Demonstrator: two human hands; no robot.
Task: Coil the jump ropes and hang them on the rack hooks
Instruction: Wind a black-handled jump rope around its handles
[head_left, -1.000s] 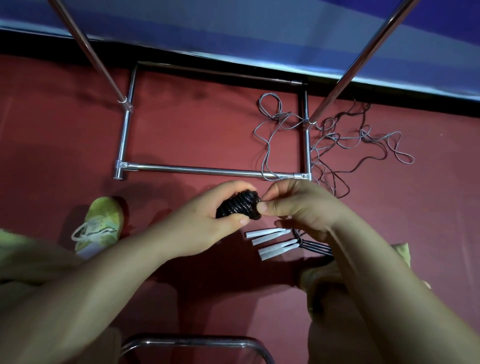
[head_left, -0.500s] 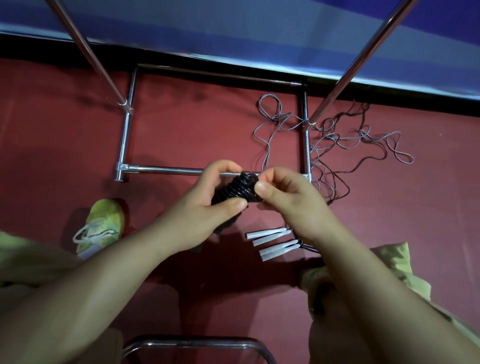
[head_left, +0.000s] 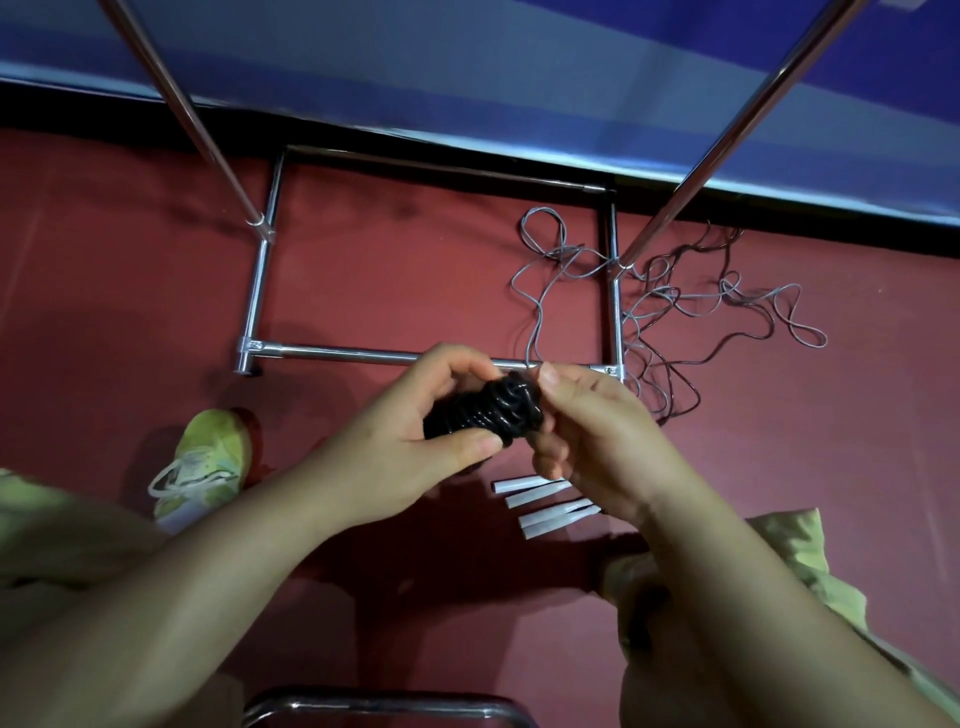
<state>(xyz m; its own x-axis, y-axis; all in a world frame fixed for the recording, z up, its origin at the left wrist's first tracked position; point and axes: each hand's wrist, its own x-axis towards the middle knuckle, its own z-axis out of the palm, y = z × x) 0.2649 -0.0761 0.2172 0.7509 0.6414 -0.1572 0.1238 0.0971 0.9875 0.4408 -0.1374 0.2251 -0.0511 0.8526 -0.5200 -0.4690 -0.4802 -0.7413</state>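
A tight black coil of jump rope (head_left: 488, 410) sits between both hands, above the red floor. My left hand (head_left: 400, 447) grips its left end, thumb under and fingers over. My right hand (head_left: 587, 436) pinches the coil's right end with curled fingers. Several white jump rope handles (head_left: 540, 506) lie on the floor just below my right hand. Loose grey and dark ropes (head_left: 670, 312) lie tangled around the right rear foot of the chrome rack (head_left: 254, 296). The rack's hooks are out of view.
Two slanted chrome rack poles (head_left: 208, 135) rise toward the camera. A yellow-green sneaker (head_left: 202, 467) stands at the left. A chrome bar (head_left: 384, 706) curves at the bottom edge. A blue mat (head_left: 467, 67) borders the red floor at the back.
Both hands have lifted the black coil a little away from the floor handles and turned it; my right hand has shifted its pinch on the coil's end.
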